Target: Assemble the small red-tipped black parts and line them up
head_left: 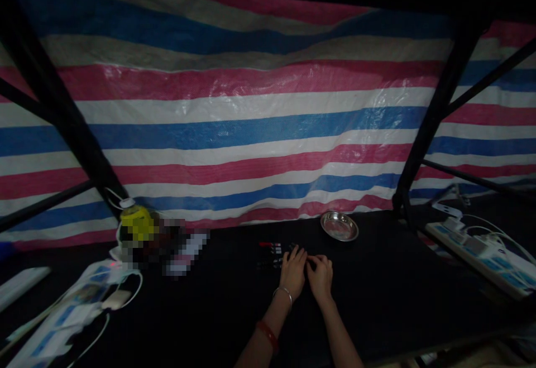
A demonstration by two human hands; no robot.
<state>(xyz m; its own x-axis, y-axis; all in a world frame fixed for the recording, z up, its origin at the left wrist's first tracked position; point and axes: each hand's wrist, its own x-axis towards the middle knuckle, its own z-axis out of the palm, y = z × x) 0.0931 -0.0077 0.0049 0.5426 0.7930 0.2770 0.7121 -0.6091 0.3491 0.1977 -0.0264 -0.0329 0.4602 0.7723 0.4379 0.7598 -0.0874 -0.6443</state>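
Note:
On the black tabletop, my left hand [293, 270] reaches forward with its fingers bent downward, beside several small pen-like things. One is a slim red and black piece [270, 244]; a dark piece with pale bands [275, 252] and a black stick-shaped piece [268, 264] lie nearer to me. My right hand [320, 276] is close on the right, its thumb and fingers drawn together near my left fingertips. Whatever both hands hold is dark and hidden by the fingers. A round shiny metal dish [339, 226] sits beyond my right hand.
Power strips with plugs and white cables run along the left [84, 306] and right [481, 253] sides. A yellow bottle-like container [137, 220] stands back left beside a blurred patch. Black metal posts [435, 100] frame a striped plastic sheet [251, 133] behind the table.

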